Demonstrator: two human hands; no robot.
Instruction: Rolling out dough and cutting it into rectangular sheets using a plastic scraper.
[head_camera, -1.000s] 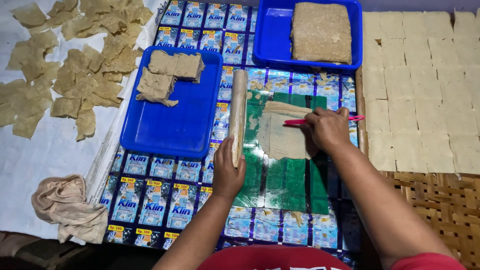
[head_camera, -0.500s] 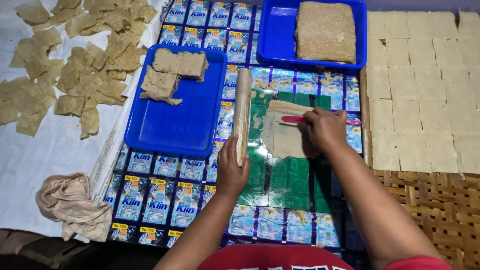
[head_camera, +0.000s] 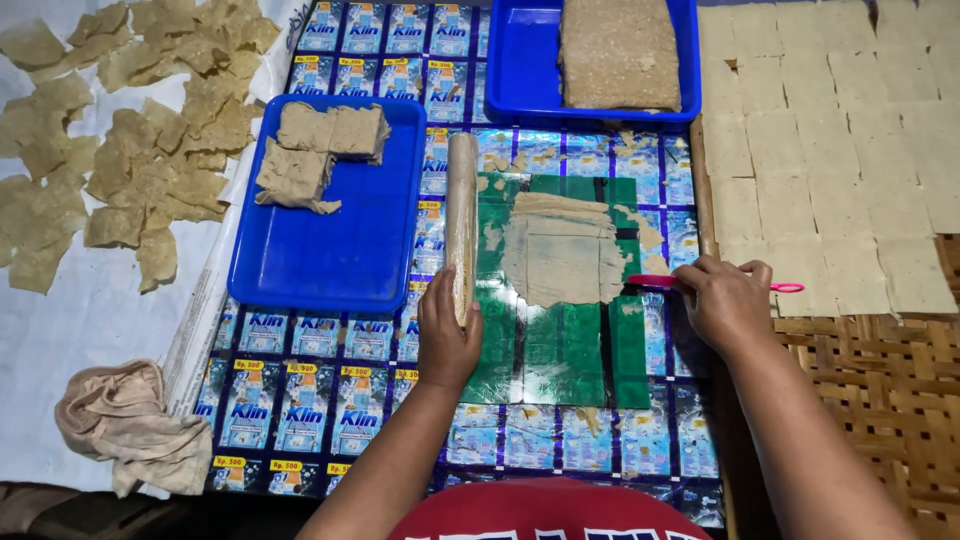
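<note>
A work surface covered with a glossy sheet of blue printed sachet wrappers (head_camera: 330, 390) fills the middle of the view, with a white cloth to the left and a woven bamboo mat (head_camera: 880, 400) at the lower right. The left hand (head_camera: 447, 335) is closed around the near end of a long pale wooden rolling pin (head_camera: 461, 225), which lies lengthwise away from the person along the left edge of a green plastic patch (head_camera: 570, 345). The right hand (head_camera: 725, 300) is pinched shut on a thin pink stick-like tool (head_camera: 650, 281), whose tip reaches left to the right edge of a flattened beige square of dough (head_camera: 562, 255) spread on the green patch; its other end juts out to the right over the mat. The bare green below the dough lies open between the two hands. Just left of the pin, a blue rectangular plastic tray (head_camera: 340, 250) holds a few torn dough slabs in its far corner, the rest of it bare. A second blue tray (head_camera: 525, 60) at the top carries a thick brown block. Thin pale cut squares (head_camera: 830, 150) tile the right side edge to edge, irregular dried pieces (head_camera: 130, 130) scatter at the upper left, and a crumpled beige rag (head_camera: 130, 425) lies at the lower left.
</note>
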